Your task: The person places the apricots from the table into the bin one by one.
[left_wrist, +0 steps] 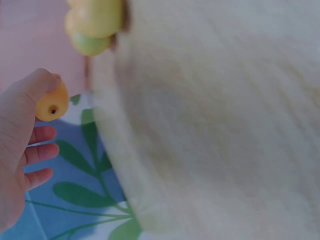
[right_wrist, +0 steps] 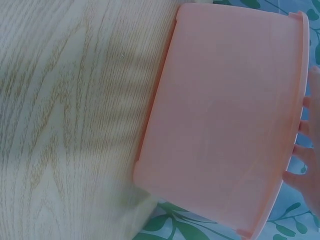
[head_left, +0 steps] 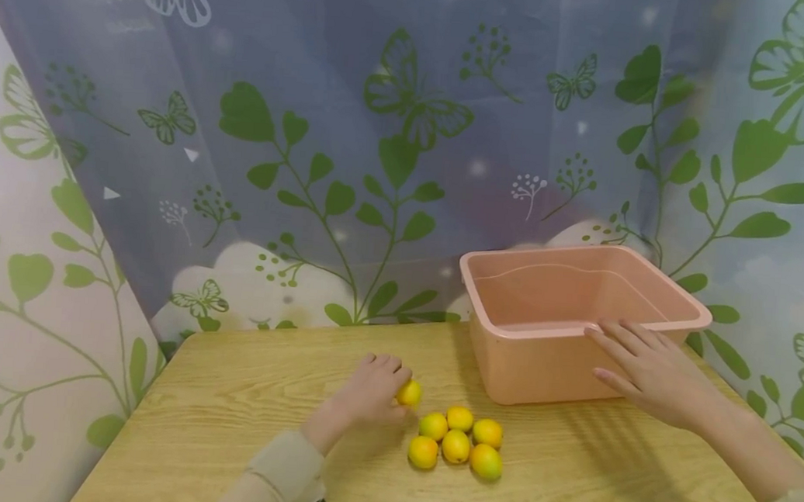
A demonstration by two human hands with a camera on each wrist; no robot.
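Note:
My left hand (head_left: pixel 373 389) pinches a small yellow-orange fruit (head_left: pixel 409 393) between thumb and fingers, just above the table to the left of the tub. In the left wrist view this fruit (left_wrist: pixel 52 104) shows a small dark spot at its end, with the thumb laid over its top. Several more yellow-orange fruits (head_left: pixel 456 447), some tinged green, sit in a tight cluster to the right of that hand. My right hand (head_left: pixel 659 372), fingers extended, is at the near rim of a pink plastic tub (head_left: pixel 541 370); in the right wrist view its fingertips (right_wrist: pixel 304 126) overlap the rim.
The tub stands at the back right of a wood-grain table (head_left: pixel 222 425); the part of its inside that shows holds nothing. A curtain (head_left: pixel 292 220) printed with leaves and butterflies hangs right behind the table and along its sides.

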